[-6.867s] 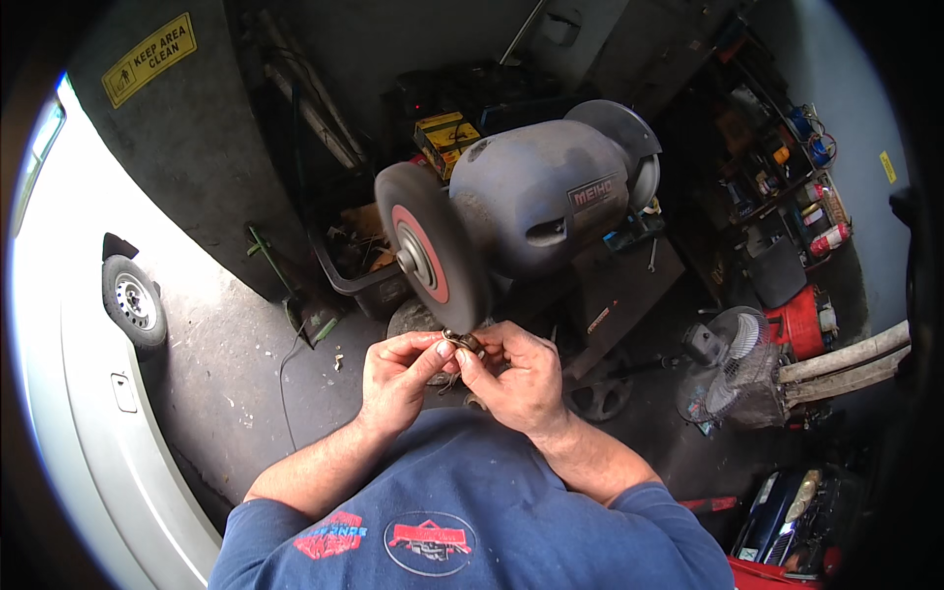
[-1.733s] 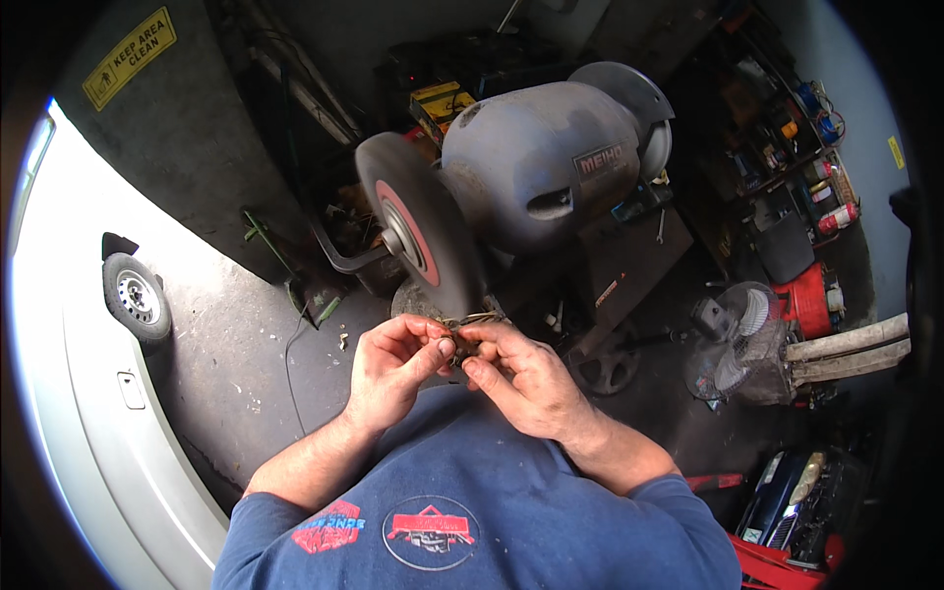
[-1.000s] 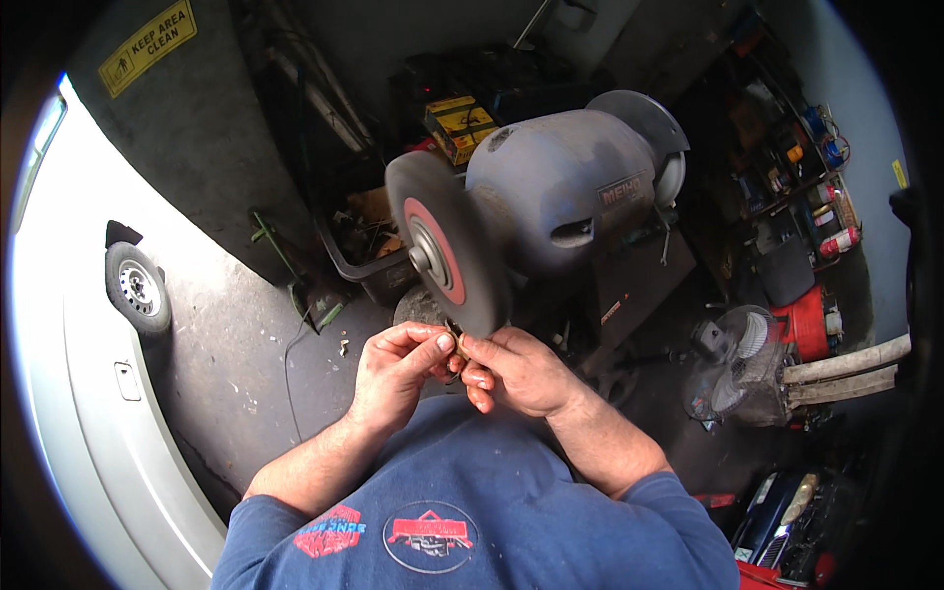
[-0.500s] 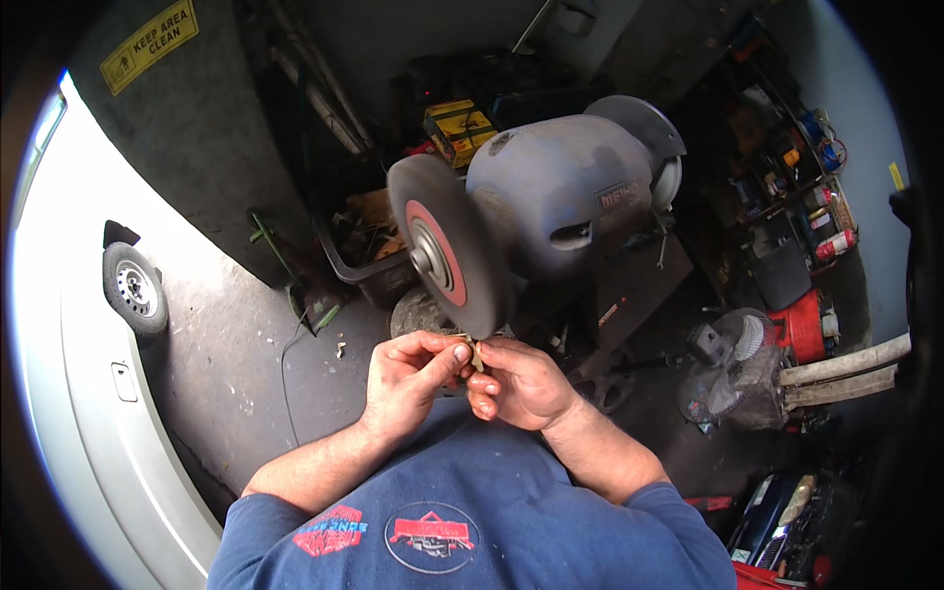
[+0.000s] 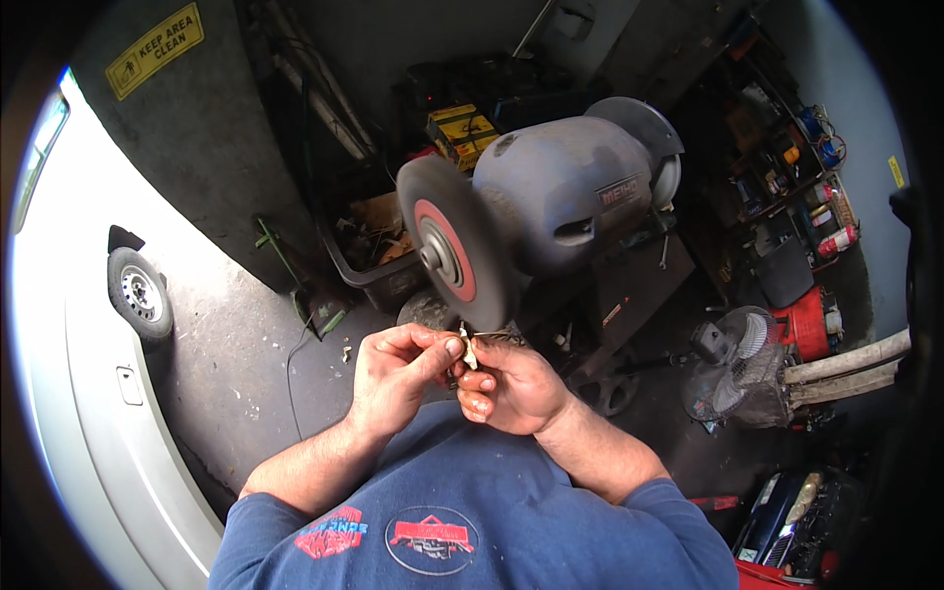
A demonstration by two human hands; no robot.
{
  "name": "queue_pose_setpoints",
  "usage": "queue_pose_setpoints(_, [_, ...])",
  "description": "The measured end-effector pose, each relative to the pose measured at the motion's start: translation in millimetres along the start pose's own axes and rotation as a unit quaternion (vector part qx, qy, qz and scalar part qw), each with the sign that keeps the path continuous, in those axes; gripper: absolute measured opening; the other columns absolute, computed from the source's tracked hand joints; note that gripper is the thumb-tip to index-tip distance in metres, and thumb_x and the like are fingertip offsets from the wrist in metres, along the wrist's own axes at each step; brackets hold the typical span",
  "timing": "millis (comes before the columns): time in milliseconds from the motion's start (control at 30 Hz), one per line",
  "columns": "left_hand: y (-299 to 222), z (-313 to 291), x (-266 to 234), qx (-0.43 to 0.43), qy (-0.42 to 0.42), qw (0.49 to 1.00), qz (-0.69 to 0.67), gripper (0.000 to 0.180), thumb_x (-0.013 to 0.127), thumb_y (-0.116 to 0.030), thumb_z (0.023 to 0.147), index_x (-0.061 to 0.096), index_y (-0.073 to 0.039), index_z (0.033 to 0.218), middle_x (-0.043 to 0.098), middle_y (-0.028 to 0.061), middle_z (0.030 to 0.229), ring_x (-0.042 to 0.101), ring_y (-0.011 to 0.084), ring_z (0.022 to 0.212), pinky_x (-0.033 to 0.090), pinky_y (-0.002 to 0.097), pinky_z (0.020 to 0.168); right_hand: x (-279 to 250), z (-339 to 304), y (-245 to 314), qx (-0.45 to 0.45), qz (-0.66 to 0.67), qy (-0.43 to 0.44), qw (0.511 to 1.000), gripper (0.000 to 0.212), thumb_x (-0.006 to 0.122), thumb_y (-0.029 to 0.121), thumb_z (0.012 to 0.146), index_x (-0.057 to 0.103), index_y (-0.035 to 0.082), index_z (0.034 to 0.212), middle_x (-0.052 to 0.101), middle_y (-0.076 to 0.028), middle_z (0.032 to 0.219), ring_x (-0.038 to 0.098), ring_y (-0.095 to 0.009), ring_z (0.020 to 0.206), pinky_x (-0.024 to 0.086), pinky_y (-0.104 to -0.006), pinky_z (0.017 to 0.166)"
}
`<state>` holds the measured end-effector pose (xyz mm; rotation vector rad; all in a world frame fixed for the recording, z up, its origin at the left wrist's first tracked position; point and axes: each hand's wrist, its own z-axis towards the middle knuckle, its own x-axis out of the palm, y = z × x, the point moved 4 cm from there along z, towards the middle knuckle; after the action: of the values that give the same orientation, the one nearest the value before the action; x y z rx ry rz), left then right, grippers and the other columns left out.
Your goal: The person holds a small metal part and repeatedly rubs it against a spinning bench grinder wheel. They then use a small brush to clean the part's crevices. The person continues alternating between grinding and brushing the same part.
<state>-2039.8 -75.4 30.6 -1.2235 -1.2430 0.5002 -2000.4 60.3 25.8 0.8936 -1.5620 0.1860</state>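
Note:
Between the fingertips of both hands is a small, thin, pale brass-coloured metal piece (image 5: 469, 352), held just under the lower rim of a grinder's dark wheel (image 5: 411, 187). My left hand (image 5: 401, 376) pinches it with thumb and forefinger. From the other side my right hand (image 5: 526, 388) has its thumb on the piece, with the other fingers curled beneath. The wheel has a red centre ring and its edge looks blurred. Whether the piece touches the wheel I cannot tell. Behind the wheel is the grinder's blue-grey motor housing (image 5: 551, 182).
Left of the wheel stands a dark bin (image 5: 359, 270) with scraps in it. A yellow box (image 5: 462, 136) lies behind the grinder. To the right are a caged fan (image 5: 728, 359) and crowded shelves (image 5: 777, 187). A pale vehicle (image 5: 93, 393) fills the left side.
Both hands have drawn slightly down and left from the wheel's rim, still gripping the metal piece. More of its pale face shows now. The whole view has shifted a little.

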Motion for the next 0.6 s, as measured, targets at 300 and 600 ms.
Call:
queue_pose_setpoints(300, [7.7, 2.3, 2.0, 0.036, 0.015, 0.999, -0.025, 0.011, 0.068, -0.009, 0.091, 0.070, 0.001, 0.095, 0.069, 0.0052, 0.080, 0.062, 0.0096, 0.071, 0.051, 0.0231, 0.063, 1.7, -5.3, 7.6, -0.039, -0.117, -0.065, 0.990, 0.027, 0.047, 0.028, 0.104, 0.058, 0.004, 0.104, 0.050, 0.001, 0.073, 0.057, -0.013, 0.062, 0.049, -0.0258, 0.059])
queue_pose_setpoints(600, [21.2, -2.3, 18.2, 0.093, 0.082, 0.992, 0.029, 0.021, 0.066, -0.005, 0.092, 0.068, 0.002, 0.111, 0.068, 0.0115, 0.098, 0.065, 0.0149, 0.088, 0.055, 0.0267, 0.078, 21.7, -43.6, 25.9, -0.211, -0.537, -0.199, 0.792, 0.024, 0.061, 0.006, 0.095, 0.058, -0.004, 0.116, 0.067, -0.008, 0.093, 0.066, -0.011, 0.075, 0.055, -0.0242, 0.067])
